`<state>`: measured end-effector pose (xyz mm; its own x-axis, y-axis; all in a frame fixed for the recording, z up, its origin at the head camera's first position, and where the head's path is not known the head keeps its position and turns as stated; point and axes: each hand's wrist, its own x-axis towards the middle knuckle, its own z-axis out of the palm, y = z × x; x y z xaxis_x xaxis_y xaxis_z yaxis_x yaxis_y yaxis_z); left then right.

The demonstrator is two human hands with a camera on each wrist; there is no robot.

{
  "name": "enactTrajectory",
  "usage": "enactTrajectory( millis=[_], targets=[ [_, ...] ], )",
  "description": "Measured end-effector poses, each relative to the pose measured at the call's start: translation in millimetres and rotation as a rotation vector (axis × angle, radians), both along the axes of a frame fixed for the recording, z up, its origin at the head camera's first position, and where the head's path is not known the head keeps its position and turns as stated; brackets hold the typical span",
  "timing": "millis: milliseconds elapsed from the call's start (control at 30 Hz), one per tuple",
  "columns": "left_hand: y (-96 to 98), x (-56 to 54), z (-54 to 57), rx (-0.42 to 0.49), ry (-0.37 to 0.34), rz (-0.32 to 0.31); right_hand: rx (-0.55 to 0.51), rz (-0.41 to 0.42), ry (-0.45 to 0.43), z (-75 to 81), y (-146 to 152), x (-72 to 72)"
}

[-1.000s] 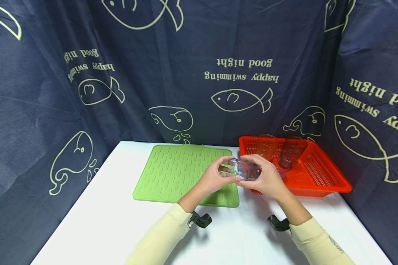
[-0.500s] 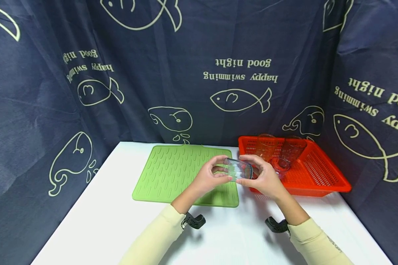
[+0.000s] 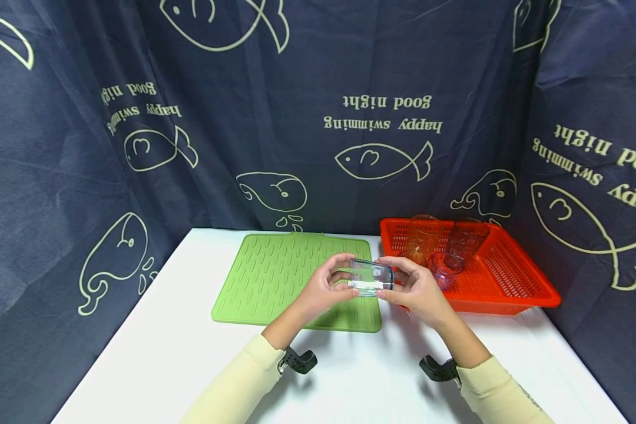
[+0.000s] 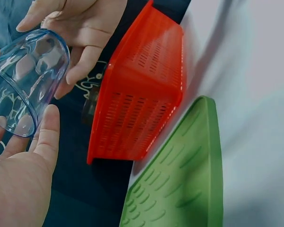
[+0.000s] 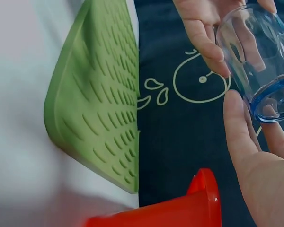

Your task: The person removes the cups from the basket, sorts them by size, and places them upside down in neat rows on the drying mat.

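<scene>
A clear drinking glass with a bluish tint (image 3: 370,278) lies sideways in the air between both hands, over the right part of a green ribbed mat (image 3: 281,271). My left hand (image 3: 325,282) grips its left end between thumb and fingers. At the other end, where a thick blue ring shows, my right hand (image 3: 416,288) holds it the same way. In the left wrist view the glass (image 4: 45,61) spans the two hands. Close up in the right wrist view, the blue-ringed end of the glass (image 5: 274,94) sits by the right fingers.
A red perforated basket (image 3: 509,303) stands right of the mat. Inside it are an amber glass (image 3: 424,232), a dark purple glass (image 3: 469,238) and a pinkish one (image 3: 445,271). Dark printed curtains (image 3: 297,118) surround the white table (image 3: 180,330).
Both hands have shifted left and slightly nearer with the glass, away from the basket. The right fingers have slid toward the glass's end, so more of its blue-ringed end shows.
</scene>
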<state>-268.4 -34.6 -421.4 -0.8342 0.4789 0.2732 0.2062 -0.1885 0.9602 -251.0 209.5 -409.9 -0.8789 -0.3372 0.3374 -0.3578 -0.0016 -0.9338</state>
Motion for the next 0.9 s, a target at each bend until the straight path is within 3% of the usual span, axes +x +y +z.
enactTrajectory(
  millis=[133, 367, 633, 900],
  targets=[
    [-3.1, 2.1, -2.1, 0.012, -0.008, -0.002, -0.018, 0.002, -0.033, -2.5, -2, 1.3],
    [-7.6, 1.6, -6.4, 0.032, -0.011, -0.016, -0.024, -0.020, -0.006, -5.7, -9, -0.4],
    [-22.5, -1.4, -8.4, 0.010, 0.016, 0.011, -0.039, -0.038, 0.021, -8.5, -20, -6.0],
    [-48.9, -3.4, -13.8, -0.093, 0.033, 0.063, -0.037, -0.088, 0.009, -7.5, -35, -13.2]
  ],
)
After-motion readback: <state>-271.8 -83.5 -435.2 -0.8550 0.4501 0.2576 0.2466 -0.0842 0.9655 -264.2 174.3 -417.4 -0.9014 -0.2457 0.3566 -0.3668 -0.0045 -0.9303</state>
